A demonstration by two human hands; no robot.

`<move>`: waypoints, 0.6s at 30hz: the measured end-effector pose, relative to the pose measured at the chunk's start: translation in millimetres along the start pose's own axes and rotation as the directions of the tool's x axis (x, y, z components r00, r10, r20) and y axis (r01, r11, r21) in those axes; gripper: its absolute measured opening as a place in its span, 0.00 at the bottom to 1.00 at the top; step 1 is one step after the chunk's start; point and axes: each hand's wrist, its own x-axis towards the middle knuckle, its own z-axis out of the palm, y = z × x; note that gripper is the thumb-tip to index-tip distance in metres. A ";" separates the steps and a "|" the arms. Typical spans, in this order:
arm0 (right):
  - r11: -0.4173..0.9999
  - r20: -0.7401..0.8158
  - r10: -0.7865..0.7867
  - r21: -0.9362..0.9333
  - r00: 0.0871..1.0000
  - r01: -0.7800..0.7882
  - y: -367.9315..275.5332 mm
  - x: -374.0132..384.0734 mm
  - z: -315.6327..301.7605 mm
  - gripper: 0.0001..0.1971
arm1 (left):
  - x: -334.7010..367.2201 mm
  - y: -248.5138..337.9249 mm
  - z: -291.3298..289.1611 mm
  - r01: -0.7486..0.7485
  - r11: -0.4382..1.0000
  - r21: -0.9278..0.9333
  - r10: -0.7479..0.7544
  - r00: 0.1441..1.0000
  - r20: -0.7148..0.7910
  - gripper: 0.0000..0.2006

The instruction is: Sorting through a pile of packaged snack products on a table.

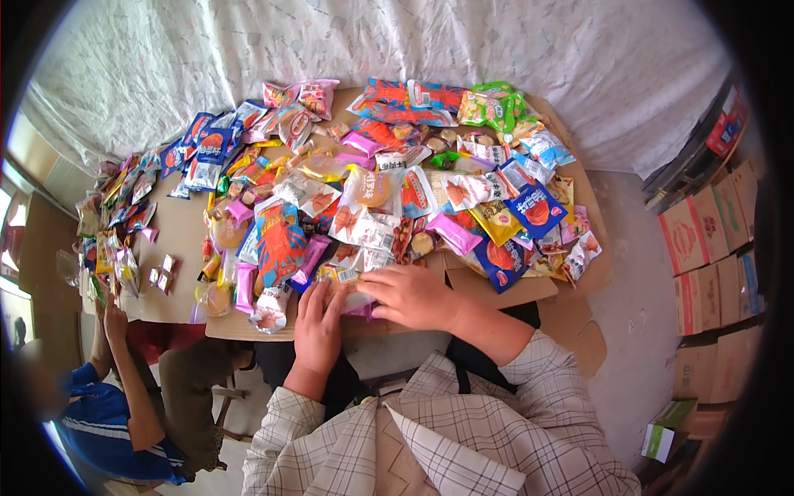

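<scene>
My two hands meet at the near edge of the heap of packaged snacks. Between them lies a yellowish snack packet with a barcode label. My left hand grips its near left side with bent fingers. From the right, my right hand closes over its other side, hiding part of it. A pink packet peeks out below the right fingers. Left of my hands are a purple-pink packet, a red and blue bag and a white packet. White printed packets lie just beyond.
The cardboard-covered table bears many more snacks, including blue bags at right and green bags at the back. At far left a person in a blue top handles snacks. Cardboard boxes stand at right, below a white curtain.
</scene>
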 end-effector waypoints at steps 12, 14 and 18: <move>0.983 -0.251 -0.055 -0.182 0.966 0.008 0.4 8.6 40.3 0.13 | -13.2 -6.7 9.6 0.048 0.980 -0.194 -0.074 0.988 -0.132 0.31; 0.995 -0.308 0.023 -0.086 0.951 -0.051 1.8 10.3 38.5 0.13 | -16.3 -8.3 10.6 0.003 0.998 -0.062 -0.015 0.980 -0.197 0.36; 0.970 -0.502 0.224 0.200 0.835 -0.141 2.4 15.1 31.4 0.10 | -22.5 -11.3 16.3 -0.210 0.977 0.041 0.211 0.915 -0.343 0.42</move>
